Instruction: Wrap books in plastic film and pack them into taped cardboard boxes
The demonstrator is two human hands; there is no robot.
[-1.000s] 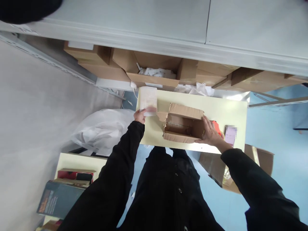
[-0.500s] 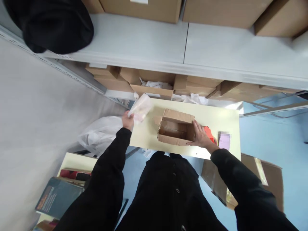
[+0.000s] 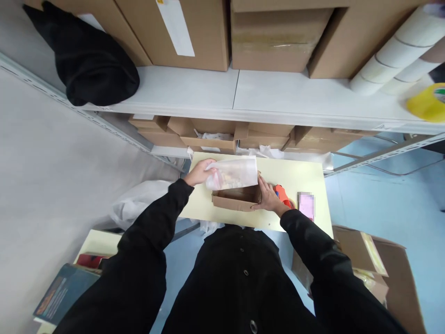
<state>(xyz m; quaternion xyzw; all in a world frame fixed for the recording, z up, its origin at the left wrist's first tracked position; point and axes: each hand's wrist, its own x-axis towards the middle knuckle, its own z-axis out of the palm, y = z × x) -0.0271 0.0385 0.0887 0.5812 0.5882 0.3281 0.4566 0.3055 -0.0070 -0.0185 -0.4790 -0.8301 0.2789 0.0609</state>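
My left hand (image 3: 201,172) is closed on the left end of a translucent plastic bag (image 3: 239,172), whose pale contents I cannot make out. The bag lies level above a small cardboard box (image 3: 231,202) with its top open, covering the far part of it. Against the right end of that box rests my right hand (image 3: 267,195), thumb and fingers spread along its edge; it appears to grip the box wall. Just right of this hand is an orange tape dispenser (image 3: 282,195), partly hidden by the wrist.
The pale yellow table (image 3: 295,171) also bears a phone (image 3: 306,205) at its right. A grey shelf (image 3: 187,90) with cardboard boxes crosses behind it. White plastic (image 3: 142,202) lies at left, and a large open carton (image 3: 392,273) stands on the floor at right.
My left hand has brought the plastic bag rightward from beside the table to above the box. My right hand stays at the box's right end. The camera view has shifted, showing more shelf.
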